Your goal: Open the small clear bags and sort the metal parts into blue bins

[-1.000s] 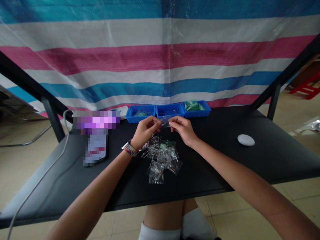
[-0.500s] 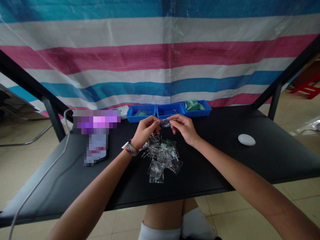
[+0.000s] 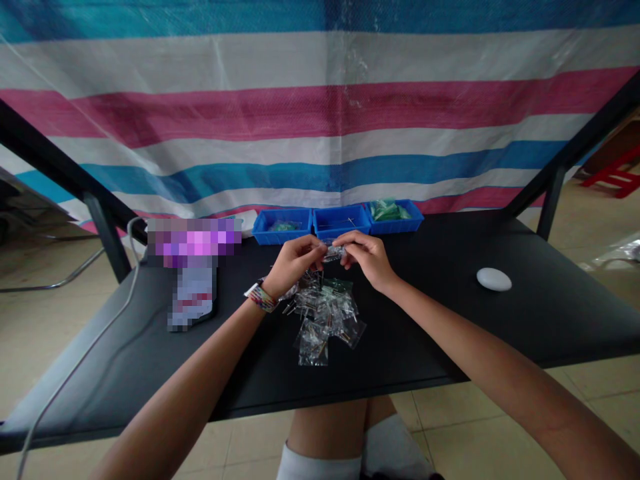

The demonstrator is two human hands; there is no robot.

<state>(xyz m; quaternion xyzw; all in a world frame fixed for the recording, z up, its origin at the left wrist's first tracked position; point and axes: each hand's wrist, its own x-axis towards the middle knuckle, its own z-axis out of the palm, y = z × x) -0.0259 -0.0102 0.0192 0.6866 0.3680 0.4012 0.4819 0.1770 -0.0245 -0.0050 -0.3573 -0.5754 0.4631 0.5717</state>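
Observation:
Between my two hands is a small clear plastic bag (image 3: 334, 253), raised over the table just in front of the blue bins. My left hand (image 3: 296, 261) pinches its left side; a patterned band circles that wrist. The bag's right side is gripped by the fingertips of my right hand (image 3: 367, 257). What lies inside the bag is too small to make out. Below the hands, a pile of small clear bags (image 3: 327, 310) holding thin metal pieces spreads over the black table (image 3: 400, 347). The left hand partly covers the pile's far left part.
Three blue bins stand in a row at the back: the left bin (image 3: 257, 235) and right bin (image 3: 419, 220) hold greenish bags, the middle bin (image 3: 343, 233) thin metal pieces. A white oval object (image 3: 494, 279) lies right. A cable (image 3: 107, 340) and blurred-out items are left.
Both hands have shifted very slightly, and the fingertips have come a little closer together on the plastic bag. The pile and the bins look the same.

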